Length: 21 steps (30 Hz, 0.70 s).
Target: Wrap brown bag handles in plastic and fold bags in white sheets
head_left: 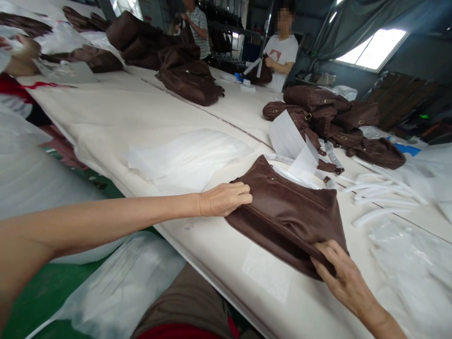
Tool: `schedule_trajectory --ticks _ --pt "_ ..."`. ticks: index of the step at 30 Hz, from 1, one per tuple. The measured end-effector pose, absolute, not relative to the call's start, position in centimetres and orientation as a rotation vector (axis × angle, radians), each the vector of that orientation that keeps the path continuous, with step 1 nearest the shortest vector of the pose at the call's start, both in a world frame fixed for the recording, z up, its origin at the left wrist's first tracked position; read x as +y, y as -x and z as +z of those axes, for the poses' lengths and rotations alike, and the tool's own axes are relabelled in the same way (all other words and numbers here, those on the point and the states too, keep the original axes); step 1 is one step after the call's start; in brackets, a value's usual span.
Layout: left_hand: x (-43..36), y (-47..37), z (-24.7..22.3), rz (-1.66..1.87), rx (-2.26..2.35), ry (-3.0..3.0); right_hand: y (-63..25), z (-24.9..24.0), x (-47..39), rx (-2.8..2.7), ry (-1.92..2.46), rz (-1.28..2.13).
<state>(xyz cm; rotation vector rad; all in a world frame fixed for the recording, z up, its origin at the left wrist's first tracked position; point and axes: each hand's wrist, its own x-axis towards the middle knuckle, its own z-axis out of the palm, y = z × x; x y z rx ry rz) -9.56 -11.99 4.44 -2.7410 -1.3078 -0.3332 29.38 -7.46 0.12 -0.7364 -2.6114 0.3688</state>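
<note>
A dark brown leather handbag (289, 202) lies on the white-covered table in front of me, its long edge towards me. My left hand (228, 198) is closed on the bag's left edge, fingers curled over the leather. At the lower right edge, my right hand (337, 270) grips the bag, with the thumb below and the fingers on top. A small metal stud shows near the bag's upper left corner. Just behind the bag stands a folded white paper sheet (291, 141), beside pale strips. What is inside the bag is hidden.
Brown bags are heaped at the right (328, 113) and further back (190, 70). White foam sheets (187, 155) lie left of my bag. Curved white tubes (381, 188) and clear plastic bags (406, 263) lie right. Co-workers stand across the table; another person's hand (26, 52) is far left.
</note>
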Motion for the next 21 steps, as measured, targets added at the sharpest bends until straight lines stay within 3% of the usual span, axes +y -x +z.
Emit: schedule_trajectory --ticks 9,17,21 --pt "-13.4 11.1 1.5 -0.81 -1.321 2.743 -32.3 -1.7 -8.4 -2.447 0.781 0.279" --pt "-14.1 11.5 -0.9 -0.841 -1.211 2.584 -32.6 -2.7 -9.4 -2.35 0.788 0.275" --pt "-13.6 12.0 2.3 -0.532 -1.291 2.838 -33.0 -2.3 -9.6 -2.416 0.83 0.263"
